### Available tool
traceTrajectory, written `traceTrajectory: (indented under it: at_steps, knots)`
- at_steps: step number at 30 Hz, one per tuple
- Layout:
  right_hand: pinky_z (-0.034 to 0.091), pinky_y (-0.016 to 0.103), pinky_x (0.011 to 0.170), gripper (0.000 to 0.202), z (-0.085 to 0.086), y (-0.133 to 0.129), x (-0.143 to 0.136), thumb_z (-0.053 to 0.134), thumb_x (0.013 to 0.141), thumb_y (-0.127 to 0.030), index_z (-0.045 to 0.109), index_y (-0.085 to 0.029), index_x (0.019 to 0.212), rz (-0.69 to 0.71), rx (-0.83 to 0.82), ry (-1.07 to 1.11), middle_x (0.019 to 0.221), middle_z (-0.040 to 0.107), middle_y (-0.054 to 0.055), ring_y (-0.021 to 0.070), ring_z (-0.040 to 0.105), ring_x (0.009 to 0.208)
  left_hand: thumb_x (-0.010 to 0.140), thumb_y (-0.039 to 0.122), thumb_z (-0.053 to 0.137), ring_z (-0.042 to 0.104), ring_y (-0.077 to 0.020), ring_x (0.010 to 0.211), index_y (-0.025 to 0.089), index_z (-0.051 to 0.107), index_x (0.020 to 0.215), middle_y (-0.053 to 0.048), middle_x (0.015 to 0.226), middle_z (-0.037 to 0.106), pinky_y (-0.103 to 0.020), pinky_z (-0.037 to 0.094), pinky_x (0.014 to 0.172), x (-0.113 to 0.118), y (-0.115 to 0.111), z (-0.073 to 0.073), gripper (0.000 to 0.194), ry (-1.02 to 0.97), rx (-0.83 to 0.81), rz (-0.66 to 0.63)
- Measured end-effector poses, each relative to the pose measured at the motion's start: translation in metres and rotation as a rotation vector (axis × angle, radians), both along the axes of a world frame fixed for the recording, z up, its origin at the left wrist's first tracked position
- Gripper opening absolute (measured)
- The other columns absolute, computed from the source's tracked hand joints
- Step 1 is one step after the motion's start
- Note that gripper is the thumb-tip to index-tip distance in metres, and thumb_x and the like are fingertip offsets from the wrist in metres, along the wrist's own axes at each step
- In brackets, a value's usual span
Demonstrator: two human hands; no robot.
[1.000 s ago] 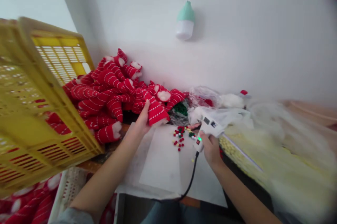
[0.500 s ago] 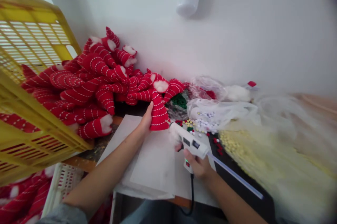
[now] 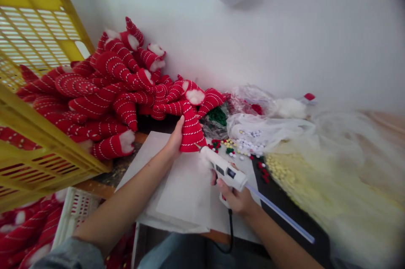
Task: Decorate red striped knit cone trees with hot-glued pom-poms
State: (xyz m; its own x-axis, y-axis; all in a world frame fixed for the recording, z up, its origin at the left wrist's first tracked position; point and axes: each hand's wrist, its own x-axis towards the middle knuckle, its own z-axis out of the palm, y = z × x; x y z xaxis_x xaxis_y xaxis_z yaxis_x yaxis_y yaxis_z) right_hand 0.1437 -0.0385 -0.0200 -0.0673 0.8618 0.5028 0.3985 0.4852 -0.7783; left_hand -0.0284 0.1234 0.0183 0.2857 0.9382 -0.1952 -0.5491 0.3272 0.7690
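Observation:
My left hand [image 3: 176, 137] grips a red cone-shaped piece with white dashed stripes [image 3: 191, 130] by its left side, its point upward. Part of that hand is hidden behind the cloth. In my right hand [image 3: 236, 196] is a white glue gun [image 3: 223, 168], with a clear glue stick [image 3: 281, 214] jutting from its back and a black cord hanging below. The gun's nozzle meets or nearly meets the cone's lower right edge. White fluff [image 3: 205, 165] shows just under the nozzle. White sheets [image 3: 183, 195] lie beneath both hands.
Many striped red cones [image 3: 117, 87] are heaped at the left by a yellow crate [image 3: 34, 168]. A white basket [image 3: 74, 212] stands below. Small pompoms [image 3: 262, 172], a green bundle [image 3: 217, 116] and a large bag of yellow pieces [image 3: 332, 180] lie to the right.
The view has tilted slightly downward. The glue gun's nozzle has shifted a little left along the cone's lower edge; both hands keep their holds.

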Motion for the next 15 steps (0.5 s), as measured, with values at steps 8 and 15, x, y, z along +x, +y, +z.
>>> traceTrajectory:
  at_steps: [8, 15]
  knots:
    - [0.056, 0.039, 0.075, 0.025, -0.0084, 0.0008, 0.0012, 0.056, 0.1, -0.042, 0.067, -0.022, 0.091, -0.009, -0.005, 0.013, 0.079, 0.068, 0.005, 0.0222, 0.068, 0.077, 0.103, 0.054, 0.047, 0.08, -0.0272, 0.089, 0.013, 0.069, 0.128, -0.014, 0.1, 0.082, -0.039, 0.064, 0.085, -0.0001, -0.0001, -0.002, 0.054, -0.024, 0.005, -0.022]
    - [0.057, 0.031, 0.062, 0.026, -0.0053, -0.0002, 0.0077, 0.059, 0.099, -0.045, 0.072, -0.023, 0.1, 0.062, -0.089, 0.079, 0.09, 0.071, 0.007, 0.0189, 0.067, 0.07, 0.101, 0.053, 0.052, 0.08, -0.0266, 0.089, 0.011, 0.073, 0.119, -0.013, 0.097, 0.083, -0.036, 0.064, 0.083, 0.0017, -0.0025, 0.0003, 0.05, 0.028, -0.071, 0.051]
